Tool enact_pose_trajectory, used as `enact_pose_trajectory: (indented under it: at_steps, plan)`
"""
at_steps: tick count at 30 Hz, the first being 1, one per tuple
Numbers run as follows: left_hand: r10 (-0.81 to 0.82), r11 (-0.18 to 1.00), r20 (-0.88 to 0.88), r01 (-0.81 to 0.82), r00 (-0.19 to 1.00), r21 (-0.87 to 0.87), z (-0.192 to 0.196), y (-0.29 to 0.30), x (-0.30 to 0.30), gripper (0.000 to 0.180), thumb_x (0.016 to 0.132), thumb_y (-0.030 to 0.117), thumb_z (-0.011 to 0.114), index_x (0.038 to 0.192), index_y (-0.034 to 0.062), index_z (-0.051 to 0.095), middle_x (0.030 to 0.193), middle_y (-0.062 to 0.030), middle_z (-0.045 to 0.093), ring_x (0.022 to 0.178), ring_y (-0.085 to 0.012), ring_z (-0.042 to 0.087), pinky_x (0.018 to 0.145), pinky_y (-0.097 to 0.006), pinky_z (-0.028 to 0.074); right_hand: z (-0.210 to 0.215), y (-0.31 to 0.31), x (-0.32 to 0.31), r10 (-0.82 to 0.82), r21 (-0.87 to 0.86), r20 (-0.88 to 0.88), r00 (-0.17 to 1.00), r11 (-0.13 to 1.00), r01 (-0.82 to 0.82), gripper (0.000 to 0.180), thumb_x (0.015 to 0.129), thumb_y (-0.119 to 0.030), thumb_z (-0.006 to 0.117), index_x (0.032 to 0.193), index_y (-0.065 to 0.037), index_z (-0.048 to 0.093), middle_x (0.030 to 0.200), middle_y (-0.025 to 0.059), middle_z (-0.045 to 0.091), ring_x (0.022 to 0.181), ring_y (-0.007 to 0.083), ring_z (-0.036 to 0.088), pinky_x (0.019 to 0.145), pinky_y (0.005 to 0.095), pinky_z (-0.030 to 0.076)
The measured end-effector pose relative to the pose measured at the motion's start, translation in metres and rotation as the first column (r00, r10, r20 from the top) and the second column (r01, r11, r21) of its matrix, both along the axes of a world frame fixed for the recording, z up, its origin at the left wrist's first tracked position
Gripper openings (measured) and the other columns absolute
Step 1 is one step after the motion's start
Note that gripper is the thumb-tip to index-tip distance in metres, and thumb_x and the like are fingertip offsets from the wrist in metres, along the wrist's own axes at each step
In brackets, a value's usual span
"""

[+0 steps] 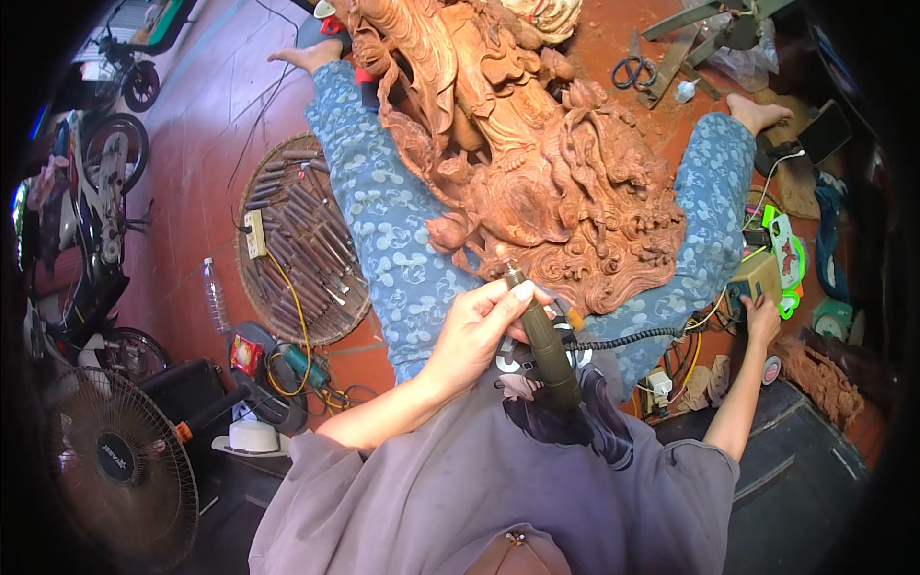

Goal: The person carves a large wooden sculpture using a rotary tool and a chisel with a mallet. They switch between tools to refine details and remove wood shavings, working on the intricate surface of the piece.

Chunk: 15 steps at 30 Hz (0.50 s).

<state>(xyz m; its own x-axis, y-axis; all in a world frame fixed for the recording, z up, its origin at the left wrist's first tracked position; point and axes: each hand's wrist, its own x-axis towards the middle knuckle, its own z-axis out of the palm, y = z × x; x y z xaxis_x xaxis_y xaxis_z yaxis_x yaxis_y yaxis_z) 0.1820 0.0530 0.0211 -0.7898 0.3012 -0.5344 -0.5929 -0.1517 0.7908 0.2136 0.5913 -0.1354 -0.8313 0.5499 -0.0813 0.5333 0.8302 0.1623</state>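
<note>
A large reddish-brown wood carving [537, 206] with deep curls and folds lies between my outstretched legs. Just below its near edge, my left hand [484, 321] grips a dark olive rotary carving handpiece [548, 350], tip pointing up toward the wood. From the handpiece a coiled black cord [632, 339] runs off to the right. Over on that side my right hand [760, 314] is at a small tan control box [757, 276], its fingers on the box's near face. What those fingers touch there is too small to make out.
To the left, a round woven tray [251, 287] holds several chisels, with a power strip [254, 233] on its rim. A plastic bottle [213, 295], a fan [120, 460] and motorbikes stand farther left. Scissors [633, 72] lie at the far right; cables trail by both legs.
</note>
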Motion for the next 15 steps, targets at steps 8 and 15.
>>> enact_pose_trajectory:
  at_steps: [8,15]
  plan:
    - [0.085,0.996,0.024,-0.084,0.996,-0.029,0.000,0.000,-0.001,0.036,0.097,0.032,0.049,0.105,-0.0009,0.061,0.093,-0.0124,0.068,0.084,-0.0173,0.066,0.079,-0.029,0.051,0.125,-0.240,-0.018,-0.185,-0.941,-0.335,0.924,0.121,-0.316,0.014,0.091,-0.015,0.061,0.087,-0.002,0.062,0.075,0.0016,0.060,0.064,0.0089,0.059,0.061,0.0232,0.051]
    - [0.011,0.995,-0.044,-0.015,0.999,-0.094,0.001,0.002,-0.003,0.038,0.097,0.035,0.049,0.108,-0.0005,0.059,0.095,-0.0133,0.067,0.086,-0.0181,0.065,0.080,-0.031,0.050,0.135,-0.357,0.012,0.189,-0.797,-0.040,0.981,-0.598,0.082,0.038,0.100,-0.034,0.044,0.113,0.000,0.055,0.076,0.0057,0.062,0.064,0.0097,0.062,0.058,0.0205,0.049]
